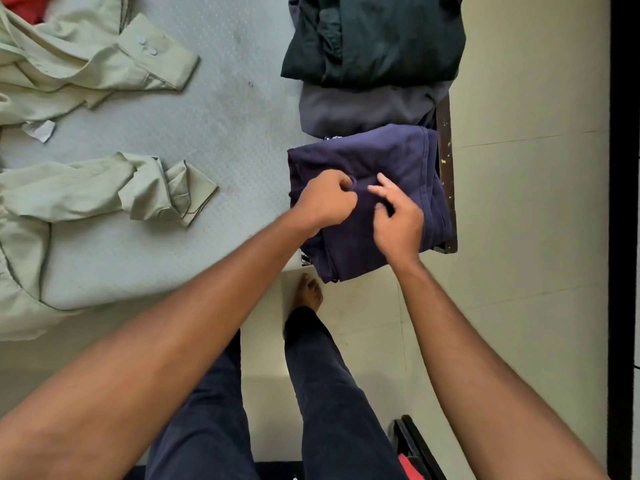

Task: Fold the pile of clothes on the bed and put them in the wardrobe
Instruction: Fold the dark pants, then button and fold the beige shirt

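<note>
Navy garment [391, 154]: folded; on the near right corner of the bed [214, 109]; its near edge hangs over the bed's side
Left hand [325, 200]: on the navy garment at that corner; fingers curled, pinching a small loop of its cloth
Right hand [398, 220]: over the same corner; fingers half bent and spread on the cloth; whether they grasp it I cannot tell
Grey garment [363, 109]: folded; farther along the bed's right edge
Dark garment [374, 39]: folded; farther still along that edge
Pale green shirt [69, 71]: unfolded; across the bed's left side
</note>
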`<control>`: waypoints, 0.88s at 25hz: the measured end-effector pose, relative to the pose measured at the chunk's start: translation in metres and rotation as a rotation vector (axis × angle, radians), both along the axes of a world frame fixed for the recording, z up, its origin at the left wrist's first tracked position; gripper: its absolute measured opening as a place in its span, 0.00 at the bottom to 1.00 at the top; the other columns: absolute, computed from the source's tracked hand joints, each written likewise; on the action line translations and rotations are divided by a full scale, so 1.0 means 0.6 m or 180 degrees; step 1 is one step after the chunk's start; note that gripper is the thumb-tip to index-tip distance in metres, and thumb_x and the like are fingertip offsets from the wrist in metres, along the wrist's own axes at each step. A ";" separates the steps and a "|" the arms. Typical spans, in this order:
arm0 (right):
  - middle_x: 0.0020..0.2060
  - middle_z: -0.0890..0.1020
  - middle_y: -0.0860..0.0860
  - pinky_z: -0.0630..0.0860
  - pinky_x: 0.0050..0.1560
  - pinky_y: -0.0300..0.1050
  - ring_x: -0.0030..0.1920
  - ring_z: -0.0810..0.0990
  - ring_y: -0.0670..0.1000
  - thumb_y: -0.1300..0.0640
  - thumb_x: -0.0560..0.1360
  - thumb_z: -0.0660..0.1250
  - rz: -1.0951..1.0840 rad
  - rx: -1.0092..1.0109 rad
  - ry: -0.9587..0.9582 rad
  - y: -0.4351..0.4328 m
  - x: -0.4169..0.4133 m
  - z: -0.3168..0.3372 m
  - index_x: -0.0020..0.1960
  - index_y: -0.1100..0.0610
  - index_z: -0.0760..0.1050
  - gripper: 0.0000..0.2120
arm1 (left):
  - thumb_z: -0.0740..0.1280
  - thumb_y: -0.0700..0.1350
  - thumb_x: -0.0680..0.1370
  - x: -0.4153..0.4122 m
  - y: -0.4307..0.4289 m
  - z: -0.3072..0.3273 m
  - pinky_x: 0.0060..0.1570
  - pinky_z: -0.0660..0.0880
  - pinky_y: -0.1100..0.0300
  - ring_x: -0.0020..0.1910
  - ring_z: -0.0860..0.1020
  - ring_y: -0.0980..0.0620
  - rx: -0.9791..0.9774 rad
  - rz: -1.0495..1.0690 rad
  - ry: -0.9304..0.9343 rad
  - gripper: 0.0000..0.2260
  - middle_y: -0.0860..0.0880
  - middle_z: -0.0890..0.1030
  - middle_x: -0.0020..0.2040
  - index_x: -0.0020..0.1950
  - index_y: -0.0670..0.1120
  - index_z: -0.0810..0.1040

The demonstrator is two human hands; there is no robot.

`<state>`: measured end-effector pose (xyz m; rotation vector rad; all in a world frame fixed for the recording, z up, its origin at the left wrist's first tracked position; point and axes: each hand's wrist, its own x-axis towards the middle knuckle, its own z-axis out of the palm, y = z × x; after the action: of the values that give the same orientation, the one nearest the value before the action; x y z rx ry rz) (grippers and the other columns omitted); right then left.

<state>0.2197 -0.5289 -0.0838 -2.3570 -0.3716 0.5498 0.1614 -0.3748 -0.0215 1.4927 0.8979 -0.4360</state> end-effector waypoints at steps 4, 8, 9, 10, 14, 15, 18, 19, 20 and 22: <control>0.43 0.87 0.51 0.81 0.48 0.40 0.42 0.85 0.44 0.69 0.77 0.67 -0.1691 0.0830 0.0996 -0.004 0.045 0.014 0.54 0.59 0.84 0.10 | 0.65 0.47 0.80 0.046 -0.020 0.028 0.42 0.84 0.48 0.49 0.81 0.49 -0.0584 -0.0228 0.0033 0.04 0.48 0.80 0.52 0.52 0.49 0.78; 0.44 0.87 0.51 0.78 0.42 0.39 0.41 0.83 0.44 0.66 0.77 0.67 -0.1891 0.0751 0.0997 0.000 0.050 0.027 0.51 0.53 0.84 0.11 | 0.64 0.50 0.76 0.034 -0.007 -0.015 0.41 0.84 0.50 0.40 0.84 0.44 0.0923 -0.1454 0.0314 0.11 0.48 0.84 0.47 0.54 0.49 0.82; 0.45 0.87 0.51 0.78 0.43 0.39 0.42 0.83 0.44 0.66 0.77 0.68 -0.1890 0.0743 0.0970 0.004 0.047 0.027 0.51 0.52 0.84 0.11 | 0.64 0.49 0.77 0.021 0.002 -0.032 0.43 0.83 0.52 0.39 0.84 0.46 0.0954 -0.1382 0.0241 0.09 0.50 0.84 0.44 0.51 0.50 0.82; 0.45 0.87 0.50 0.79 0.44 0.40 0.43 0.83 0.44 0.65 0.77 0.68 -0.1835 0.0727 0.0976 0.009 0.046 0.026 0.50 0.51 0.84 0.11 | 0.64 0.47 0.78 0.008 0.011 -0.043 0.43 0.81 0.55 0.38 0.84 0.48 0.0830 -0.1184 0.0098 0.08 0.50 0.85 0.41 0.49 0.49 0.82; 0.44 0.87 0.46 0.82 0.48 0.45 0.44 0.83 0.46 0.61 0.76 0.69 -0.1569 0.0330 0.0848 0.032 0.025 0.023 0.48 0.48 0.85 0.10 | 0.66 0.44 0.80 -0.082 0.059 -0.058 0.39 0.78 0.60 0.33 0.82 0.54 0.0389 -0.0622 -0.0237 0.06 0.49 0.84 0.37 0.46 0.45 0.81; 0.40 0.86 0.46 0.81 0.46 0.46 0.41 0.83 0.46 0.62 0.74 0.69 -0.1587 0.0333 0.0701 0.040 0.019 0.032 0.46 0.48 0.85 0.10 | 0.67 0.44 0.80 -0.119 0.080 -0.061 0.40 0.79 0.58 0.34 0.82 0.54 0.0471 -0.0560 -0.0218 0.05 0.50 0.84 0.37 0.46 0.46 0.81; 0.35 0.83 0.45 0.77 0.40 0.42 0.35 0.79 0.44 0.64 0.74 0.68 -0.1226 0.0476 0.0759 0.105 -0.028 0.067 0.45 0.50 0.84 0.11 | 0.67 0.45 0.78 -0.254 0.191 -0.061 0.42 0.78 0.56 0.37 0.82 0.52 0.0843 0.0020 -0.0004 0.04 0.55 0.81 0.36 0.47 0.49 0.81; 0.35 0.83 0.46 0.76 0.40 0.41 0.36 0.79 0.45 0.65 0.75 0.68 -0.0944 0.0475 0.0985 0.138 -0.052 0.081 0.46 0.50 0.83 0.11 | 0.67 0.44 0.78 -0.299 0.234 -0.055 0.41 0.76 0.57 0.37 0.80 0.54 0.1021 0.0310 0.0074 0.04 0.56 0.80 0.36 0.47 0.50 0.82; 0.37 0.84 0.48 0.75 0.41 0.41 0.36 0.79 0.45 0.65 0.76 0.68 -0.0600 0.0420 0.1214 0.176 -0.083 0.094 0.46 0.50 0.83 0.11 | 0.68 0.43 0.78 -0.343 0.276 -0.047 0.41 0.73 0.58 0.36 0.78 0.57 0.1209 0.0614 0.0188 0.04 0.56 0.79 0.37 0.47 0.50 0.82; 0.39 0.84 0.49 0.74 0.43 0.42 0.38 0.80 0.46 0.66 0.76 0.68 0.0116 0.0227 0.1498 0.268 -0.142 0.101 0.44 0.47 0.82 0.13 | 0.67 0.41 0.78 -0.423 0.357 -0.033 0.43 0.71 0.60 0.38 0.77 0.59 0.1483 0.1219 0.0440 0.05 0.54 0.80 0.41 0.50 0.49 0.81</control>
<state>0.1343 -0.3683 -0.0233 -2.0722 -0.2116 1.0600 -0.0923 -0.1608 -0.0415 1.6672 1.4337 -0.0444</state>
